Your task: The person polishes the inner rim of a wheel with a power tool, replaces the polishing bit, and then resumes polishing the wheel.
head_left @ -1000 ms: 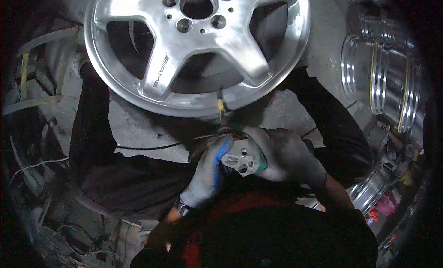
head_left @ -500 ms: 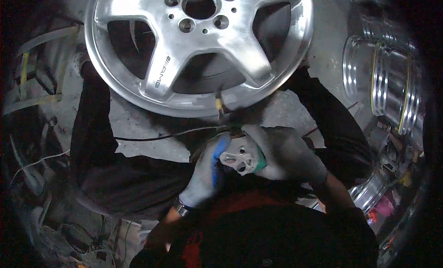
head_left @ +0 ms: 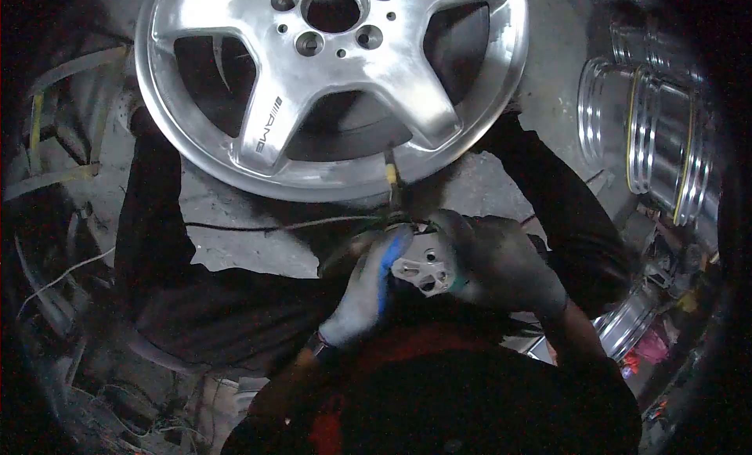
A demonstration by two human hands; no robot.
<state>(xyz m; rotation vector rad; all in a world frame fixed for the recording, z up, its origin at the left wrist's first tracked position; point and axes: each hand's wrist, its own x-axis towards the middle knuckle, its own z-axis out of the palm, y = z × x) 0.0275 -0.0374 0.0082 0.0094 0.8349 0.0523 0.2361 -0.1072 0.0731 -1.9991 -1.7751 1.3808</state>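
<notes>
Both my hands wear grey gloves and sit close together in front of my body, below the large silver wheel [head_left: 274,126]. My left hand [head_left: 364,290], its glove edged in blue, is closed around the left side of a small pale metal part [head_left: 427,269] with several holes. Pressed on the right side of that part is my right hand [head_left: 497,263], also closed, with a bit of green by its fingers. Just beyond the hands a thin dark tool with a yellow band [head_left: 391,173] points at the wheel's lower rim.
A dark cable [head_left: 290,223] runs left from the hands across the floor. On the right stand more shiny wheel rims [head_left: 662,134]. A taped frame [head_left: 66,173] lies at the left. My bent legs [head_left: 149,212] flank the wheel.
My hands, the metal part and the banded tool have shifted slightly right. The wheel appears a little further left in view. Both hands keep their hold.
</notes>
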